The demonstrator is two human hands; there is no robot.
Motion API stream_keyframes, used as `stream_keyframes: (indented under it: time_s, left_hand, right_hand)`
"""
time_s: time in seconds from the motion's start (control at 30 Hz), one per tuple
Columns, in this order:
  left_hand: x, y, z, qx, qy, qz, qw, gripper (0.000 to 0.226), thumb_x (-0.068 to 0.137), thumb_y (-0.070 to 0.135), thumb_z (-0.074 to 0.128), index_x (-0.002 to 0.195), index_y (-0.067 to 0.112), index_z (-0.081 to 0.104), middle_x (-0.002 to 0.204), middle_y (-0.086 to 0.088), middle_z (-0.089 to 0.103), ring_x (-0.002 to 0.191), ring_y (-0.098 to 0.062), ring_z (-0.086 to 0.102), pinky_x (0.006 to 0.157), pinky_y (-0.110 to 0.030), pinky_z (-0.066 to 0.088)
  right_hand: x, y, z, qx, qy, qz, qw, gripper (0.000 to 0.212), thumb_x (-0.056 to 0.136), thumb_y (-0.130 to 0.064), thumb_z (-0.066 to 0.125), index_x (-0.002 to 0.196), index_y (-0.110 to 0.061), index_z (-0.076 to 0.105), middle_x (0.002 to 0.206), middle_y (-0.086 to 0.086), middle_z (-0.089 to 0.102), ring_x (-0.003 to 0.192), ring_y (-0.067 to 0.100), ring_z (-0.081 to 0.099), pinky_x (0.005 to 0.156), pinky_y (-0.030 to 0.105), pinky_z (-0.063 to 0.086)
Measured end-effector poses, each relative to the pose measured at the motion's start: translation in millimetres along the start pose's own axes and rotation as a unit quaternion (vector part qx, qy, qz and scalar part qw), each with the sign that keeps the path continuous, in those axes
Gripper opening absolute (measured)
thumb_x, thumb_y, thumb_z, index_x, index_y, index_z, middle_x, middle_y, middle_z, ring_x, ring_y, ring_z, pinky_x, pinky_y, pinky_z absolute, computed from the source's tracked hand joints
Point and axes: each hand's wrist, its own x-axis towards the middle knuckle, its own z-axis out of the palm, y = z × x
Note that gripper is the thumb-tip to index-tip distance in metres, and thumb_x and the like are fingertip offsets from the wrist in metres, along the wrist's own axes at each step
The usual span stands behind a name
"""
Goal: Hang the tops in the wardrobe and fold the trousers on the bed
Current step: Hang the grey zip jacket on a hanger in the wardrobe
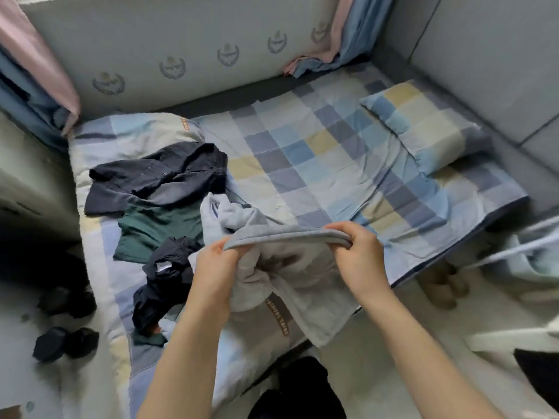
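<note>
Grey garment (290,267), light and soft, is held up over the near edge of the bed (332,164), at about 6 o'clock in the view. Its ribbed band is stretched between both hands: the left hand (216,261) pinches the band's left end with curled fingers and bunches cloth beneath, and the right hand (358,252) grips the right end, thumb on top. The rest of the cloth hangs down and trails onto the checked cover; whether it is a top or trousers cannot be told.

At 9 o'clock from the hands lies a heap: a navy garment (157,176) farthest up, a green one (151,228) below it, and a crumpled black one (163,285) nearest. A checked pillow (423,125) lies at 2 o'clock. Dark shoes (65,343) sit on the floor at 8 o'clock.
</note>
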Motion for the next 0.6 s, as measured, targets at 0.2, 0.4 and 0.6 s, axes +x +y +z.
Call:
stream_keyframes:
  time_s: [0.2, 0.4, 0.6]
  left_hand:
    - [-59, 36, 26, -0.035, -0.068, -0.047, 0.996, 0.013, 0.093, 0.004, 0.055, 0.096, -0.002, 0.065, 0.087, -0.020, 0.062, 0.083, -0.031, 0.059, 0.074, -0.039, 0.046]
    - [-94, 59, 74, -0.019, -0.214, -0.033, 0.976, 0.013, 0.090, 0.002, 0.056, 0.089, 0.000, 0.069, 0.082, -0.019, 0.064, 0.077, -0.031, 0.063, 0.078, -0.041, 0.049]
    - [-113, 55, 133, 0.020, -0.325, -0.002, 0.946, 0.025, 0.077, 0.018, 0.069, 0.101, 0.009, 0.070, 0.089, -0.011, 0.074, 0.082, -0.023, 0.071, 0.073, -0.036, 0.055]
  right_hand:
    - [-56, 2, -68, -0.146, 0.097, 0.066, 0.982, 0.015, 0.084, -0.022, 0.071, 0.095, -0.014, 0.065, 0.092, 0.001, 0.055, 0.081, 0.020, 0.054, 0.063, 0.030, 0.038]
    - [-116, 3, -155, 0.143, 0.063, 0.252, 0.955, 0.014, 0.086, -0.019, 0.071, 0.083, -0.006, 0.074, 0.078, 0.018, 0.069, 0.070, 0.018, 0.058, 0.064, 0.027, 0.045]
    - [-173, -10, -224, 0.446, 0.122, 0.251, 0.851, 0.024, 0.076, -0.024, 0.067, 0.086, -0.004, 0.077, 0.086, 0.017, 0.074, 0.073, 0.023, 0.072, 0.061, 0.030, 0.058]
